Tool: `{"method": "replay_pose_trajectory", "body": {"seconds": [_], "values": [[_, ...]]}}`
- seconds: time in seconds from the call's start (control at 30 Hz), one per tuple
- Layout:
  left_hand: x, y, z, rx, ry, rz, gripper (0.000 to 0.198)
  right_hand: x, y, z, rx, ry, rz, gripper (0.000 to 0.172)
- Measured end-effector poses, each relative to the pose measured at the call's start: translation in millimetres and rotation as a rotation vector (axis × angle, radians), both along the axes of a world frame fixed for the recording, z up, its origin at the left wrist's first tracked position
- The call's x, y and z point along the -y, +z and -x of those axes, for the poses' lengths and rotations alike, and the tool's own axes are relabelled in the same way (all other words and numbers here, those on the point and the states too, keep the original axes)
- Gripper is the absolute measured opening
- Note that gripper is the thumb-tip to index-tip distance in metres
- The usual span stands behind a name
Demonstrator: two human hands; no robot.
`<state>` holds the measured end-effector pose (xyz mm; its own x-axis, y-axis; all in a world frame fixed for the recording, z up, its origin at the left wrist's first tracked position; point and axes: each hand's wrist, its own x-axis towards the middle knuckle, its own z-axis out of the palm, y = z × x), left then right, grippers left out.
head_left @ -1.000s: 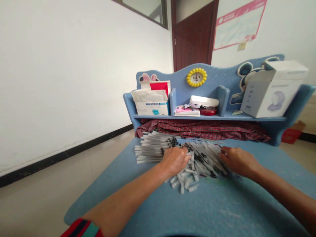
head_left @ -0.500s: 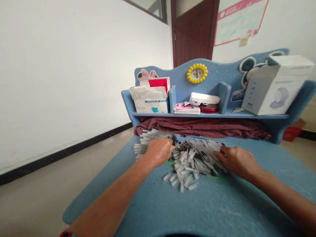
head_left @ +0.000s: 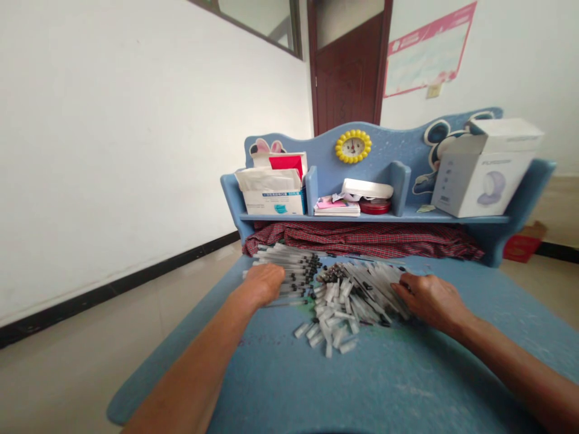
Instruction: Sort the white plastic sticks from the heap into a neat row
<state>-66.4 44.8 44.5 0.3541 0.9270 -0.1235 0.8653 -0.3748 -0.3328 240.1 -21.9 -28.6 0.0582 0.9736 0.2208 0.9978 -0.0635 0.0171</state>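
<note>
My left hand (head_left: 263, 282) is curled over the left-hand pile of clear pens with black ends (head_left: 296, 265). Whatever its fingers may hold is hidden behind the hand. At the right side of a second pile, of clear pen barrels (head_left: 377, 280), my right hand (head_left: 429, 296) has thumb and forefinger pinched together by the barrel ends. It seems to hold a pen there, though the fingers partly cover it. Between the hands and nearer to me lies a heap of short, frosted pen caps (head_left: 332, 316), a few scattered at its front edge.
Everything lies on a blue desk (head_left: 353, 386). Behind the pens is folded red checked cloth (head_left: 362, 241) under a shelf. On the shelf stand a mask box (head_left: 271, 196), a red round tin (head_left: 374, 207) and a large white box (head_left: 484, 175). A white wall (head_left: 136, 150) rises at the left.
My left hand has moved left from between the piles onto the left pile, uncovering black pen ends. My right hand stays by the right pile. The camera view has shifted slightly.
</note>
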Motion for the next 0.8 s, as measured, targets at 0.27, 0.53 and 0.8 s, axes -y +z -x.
{"method": "replay_pose_trajectory", "body": {"seconds": [0.27, 0.53, 0.8], "values": [[-0.7, -6.7, -0.4, -0.014, 0.005, 0.012, 0.021, 1.0, -2.6, -1.6, -0.003, 0.011, -0.007, 0.035], [0.3, -6.4, 0.7, -0.034, -0.028, 0.026, 0.029, 0.6, -5.1, -2.3, -0.011, 0.028, -0.018, 0.035], [6.7, 2.6, 2.0, 0.003, -0.060, 0.007, 0.026, 3.3, -1.7, -0.8, -0.007, 0.033, -0.056, 0.036]]}}
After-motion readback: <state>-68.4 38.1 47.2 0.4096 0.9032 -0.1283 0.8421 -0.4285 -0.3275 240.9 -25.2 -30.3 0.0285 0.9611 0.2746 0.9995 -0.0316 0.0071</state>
